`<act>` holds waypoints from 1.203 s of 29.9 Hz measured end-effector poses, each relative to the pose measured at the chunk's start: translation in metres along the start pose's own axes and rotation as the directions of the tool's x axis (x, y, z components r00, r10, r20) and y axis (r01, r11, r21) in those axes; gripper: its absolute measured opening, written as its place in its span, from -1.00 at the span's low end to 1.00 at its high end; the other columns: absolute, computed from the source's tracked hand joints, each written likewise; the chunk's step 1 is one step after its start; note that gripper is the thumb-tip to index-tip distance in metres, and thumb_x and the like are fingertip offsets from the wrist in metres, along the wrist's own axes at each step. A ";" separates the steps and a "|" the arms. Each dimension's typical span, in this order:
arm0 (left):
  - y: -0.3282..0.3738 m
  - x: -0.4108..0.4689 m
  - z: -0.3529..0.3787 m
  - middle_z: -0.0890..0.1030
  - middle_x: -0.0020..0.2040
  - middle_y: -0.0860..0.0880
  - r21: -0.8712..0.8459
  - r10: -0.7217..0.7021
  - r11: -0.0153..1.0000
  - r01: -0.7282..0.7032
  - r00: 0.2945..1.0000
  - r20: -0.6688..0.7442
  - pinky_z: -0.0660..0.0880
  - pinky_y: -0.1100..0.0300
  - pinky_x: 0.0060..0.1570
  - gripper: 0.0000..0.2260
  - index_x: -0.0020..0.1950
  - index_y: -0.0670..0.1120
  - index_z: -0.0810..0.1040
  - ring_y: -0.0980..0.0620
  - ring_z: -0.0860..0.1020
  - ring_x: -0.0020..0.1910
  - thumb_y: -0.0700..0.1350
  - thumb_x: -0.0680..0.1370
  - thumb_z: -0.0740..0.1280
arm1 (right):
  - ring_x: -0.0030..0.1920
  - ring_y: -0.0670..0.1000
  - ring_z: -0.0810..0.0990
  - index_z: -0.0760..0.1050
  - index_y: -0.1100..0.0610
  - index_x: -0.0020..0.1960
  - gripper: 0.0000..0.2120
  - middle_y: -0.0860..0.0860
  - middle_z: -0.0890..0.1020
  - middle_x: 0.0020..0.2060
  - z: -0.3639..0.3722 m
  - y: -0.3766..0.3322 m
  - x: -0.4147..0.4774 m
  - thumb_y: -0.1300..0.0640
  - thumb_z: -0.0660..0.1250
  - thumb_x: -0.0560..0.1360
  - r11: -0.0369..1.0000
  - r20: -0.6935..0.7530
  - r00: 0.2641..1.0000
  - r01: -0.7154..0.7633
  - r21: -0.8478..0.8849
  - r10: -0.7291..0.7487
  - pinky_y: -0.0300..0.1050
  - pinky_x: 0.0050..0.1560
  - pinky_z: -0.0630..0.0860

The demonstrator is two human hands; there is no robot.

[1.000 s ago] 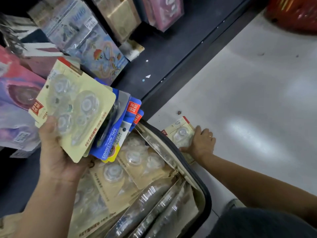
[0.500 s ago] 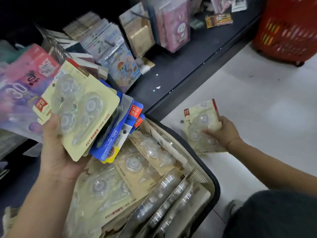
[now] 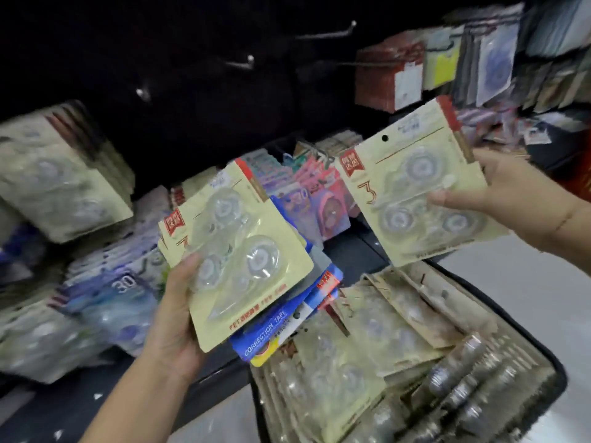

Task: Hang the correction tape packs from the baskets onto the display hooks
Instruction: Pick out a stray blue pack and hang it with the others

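The right hand (image 3: 511,196) holds one cream pack (image 3: 415,193) up in the air, well above the basket (image 3: 558,378) and to the right of the display. Its thumb lies across the blister front and its fingers are curled behind the card. It grips the pack low and to the side, which leaves the top edge and the punched hole (image 3: 385,138) free. That looks deliberate, since the hole has to slide over a hook. The pack is tilted, with the hole corner leaning toward the dark panel where bare hooks (image 3: 243,63) stick out.

The left hand (image 3: 172,324) grips a fanned stack (image 3: 243,251) from below, thumb pressed on the front blister and fingers hidden underneath. The top card is cream like the single one, and a blue pack (image 3: 281,327) printed "CORRECTION TAPE" shows beneath it. Holding the stack this way probably serves as a ready supply, so the right hand can pick and hang without bending to the basket each time (the fan also shows which kinds are in it).

The basket sits on the floor at lower right and is crowded with more cream packs lying flat. Hung packs (image 3: 64,174) of the same cream kind fill the display on the left. The pack most likely belongs on a bare hook near them, though motion blur makes it hard to tell which.
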State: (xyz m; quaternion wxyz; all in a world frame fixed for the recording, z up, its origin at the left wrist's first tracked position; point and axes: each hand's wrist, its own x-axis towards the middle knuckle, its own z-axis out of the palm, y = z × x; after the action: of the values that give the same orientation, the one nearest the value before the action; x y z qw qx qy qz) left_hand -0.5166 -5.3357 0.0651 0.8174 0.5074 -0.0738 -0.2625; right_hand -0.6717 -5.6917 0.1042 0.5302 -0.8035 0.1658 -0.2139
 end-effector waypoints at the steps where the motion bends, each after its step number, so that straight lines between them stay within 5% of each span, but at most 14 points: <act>1: 0.015 -0.012 -0.014 0.66 0.23 -0.12 0.006 0.038 0.999 -0.038 0.999 -0.015 0.65 0.03 -0.11 -0.64 0.39 -0.07 0.56 -0.08 0.69 0.07 -0.03 0.68 0.14 | 0.05 0.11 0.68 0.58 0.12 0.12 -0.54 0.07 0.71 0.01 0.019 -0.018 -0.002 0.08 0.52 0.24 1.000 0.029 0.999 0.021 0.007 -0.022 0.16 0.16 0.57; 7: 0.091 -0.087 -0.100 0.65 0.28 -0.09 -0.066 0.205 0.974 -0.217 0.967 -0.154 0.66 0.04 -0.07 -0.67 0.29 0.03 0.64 -0.05 0.69 0.12 0.07 0.64 0.19 | 0.02 0.01 0.68 0.59 0.04 0.08 -0.68 -0.01 0.71 -0.02 0.144 -0.109 -0.008 0.08 0.53 0.35 0.986 0.113 0.981 0.149 0.069 -0.156 0.09 0.16 0.57; 11: 0.125 -0.121 -0.148 0.63 0.31 -0.08 -0.102 0.284 0.944 -0.313 0.931 -0.227 0.63 0.00 0.09 -0.62 0.38 0.00 0.59 -0.06 0.65 0.16 0.06 0.66 0.15 | -0.06 -0.06 0.68 0.59 0.05 0.03 -0.79 -0.04 0.71 -0.08 0.228 -0.158 -0.011 0.09 0.50 0.41 0.970 0.145 0.965 0.198 0.140 -0.218 -0.17 -0.06 0.63; 14: 0.149 -0.137 -0.171 0.62 0.31 -0.04 -0.151 0.335 0.911 -0.384 0.902 -0.273 0.60 -0.02 0.14 -0.58 0.48 -0.01 0.48 -0.03 0.65 0.14 0.07 0.65 0.18 | -0.05 -0.02 0.68 0.59 0.10 0.02 -0.78 -0.01 0.70 -0.07 0.285 -0.189 -0.011 0.07 0.50 0.43 0.963 0.168 0.954 0.223 0.152 -0.247 -0.13 -0.05 0.62; 18: 0.173 -0.144 -0.190 0.70 0.15 0.03 -0.248 0.417 0.826 -0.506 0.845 -0.336 0.67 0.11 -0.09 -0.55 0.48 0.01 0.49 0.05 0.70 0.00 0.08 0.60 0.25 | -0.12 -0.14 0.67 0.58 0.03 -0.02 -0.85 -0.07 0.69 -0.10 0.341 -0.211 -0.007 0.08 0.49 0.44 0.958 0.205 0.944 0.226 0.175 -0.260 -0.32 -0.19 0.56; 25: 0.194 -0.139 -0.203 0.62 0.32 -0.07 -0.303 0.475 0.781 -0.547 0.834 -0.280 0.65 0.01 0.03 -0.62 0.47 0.00 0.50 -0.06 0.64 0.23 0.01 0.68 0.15 | -0.13 -0.10 0.69 0.59 0.01 0.00 -0.87 -0.06 0.71 -0.12 0.372 -0.213 0.012 0.08 0.47 0.47 0.949 0.146 0.972 0.135 0.284 -0.182 -0.25 -0.22 0.56; 31: 0.186 -0.139 -0.208 0.67 0.25 -0.08 -0.295 0.486 0.783 -0.548 0.834 -0.261 0.67 -0.02 -0.19 -0.66 0.34 0.05 0.61 -0.08 0.70 0.07 0.08 0.64 0.21 | -0.12 0.00 0.72 0.60 0.04 0.04 -0.85 -0.05 0.73 -0.12 0.379 -0.209 0.023 0.08 0.46 0.47 0.933 0.155 0.977 0.084 0.351 -0.147 -0.04 -0.14 0.63; 36: 0.185 -0.128 -0.200 0.68 0.21 -0.08 -0.323 0.498 0.752 -0.575 0.816 -0.293 0.66 0.03 -0.13 -0.71 0.18 0.06 0.71 -0.05 0.70 0.09 0.04 0.63 0.22 | -0.14 -0.01 0.70 0.59 0.04 -0.02 -0.87 -0.03 0.72 -0.14 0.399 -0.207 0.041 0.01 0.45 0.48 0.959 0.127 0.989 0.034 0.281 -0.072 -0.15 -0.21 0.57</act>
State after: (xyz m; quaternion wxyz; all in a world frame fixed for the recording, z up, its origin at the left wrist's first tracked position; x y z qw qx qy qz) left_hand -0.4831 -5.0487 0.1492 0.9466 0.3103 -0.0841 0.0241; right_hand -0.4212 -5.3213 0.1639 0.6418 -0.7381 0.0759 -0.1939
